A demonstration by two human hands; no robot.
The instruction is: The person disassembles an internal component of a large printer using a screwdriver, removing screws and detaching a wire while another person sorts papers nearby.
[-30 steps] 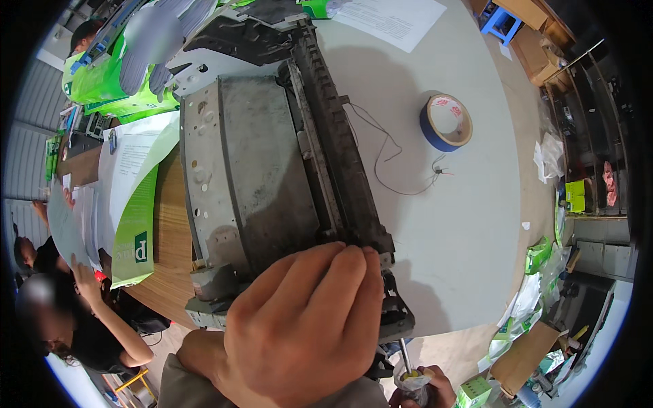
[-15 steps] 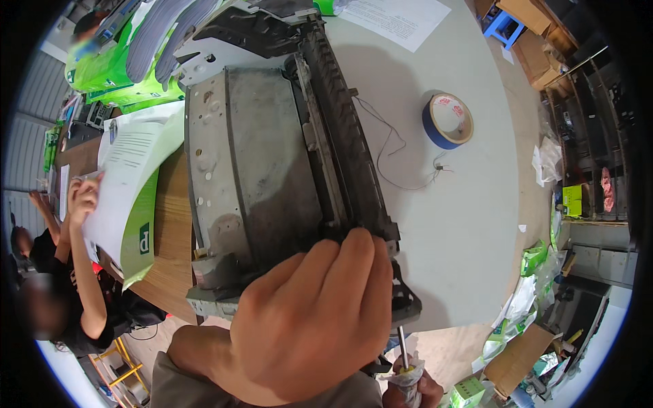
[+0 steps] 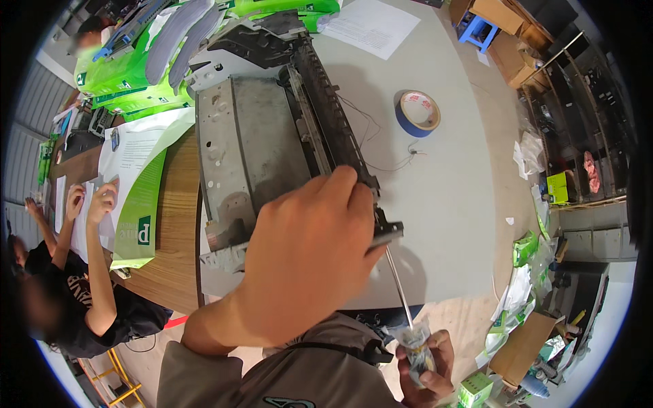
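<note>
While the left hand's fingertips (image 3: 350, 187) press down on the black plastic edge of the dismantled printer chassis (image 3: 258, 146), the grip looks right for steadying it: fingers together, curled over the rail at the chassis's near right corner, the palm arched above the grey metal plate. The left hand (image 3: 309, 255) covers that corner, so I cannot tell whether the thumb hooks under the frame. To do this step well, I judge that the hand should keep its weight on the frame, so the chassis does not skid on the grey tabletop (image 3: 449, 197) when the tool turns.

The right hand (image 3: 422, 360) sits below the chassis, off the near edge of the table, fingers wrapped tight around the screwdriver's clear handle. The screwdriver (image 3: 400, 289) slants up and leftward, its thin shaft running to the black bracket at the chassis's near right corner, just beside the left fingertips; the tip itself is hidden. The shaft should stay in line with the screw, pushed inward as it turns.

Outward from the fingers, the left wrist bends back and the forearm drops to a grey sleeve at the lower edge. The right wrist is barely in view.

Right of the chassis lies a blue tape roll (image 3: 417, 112), well apart.
</note>
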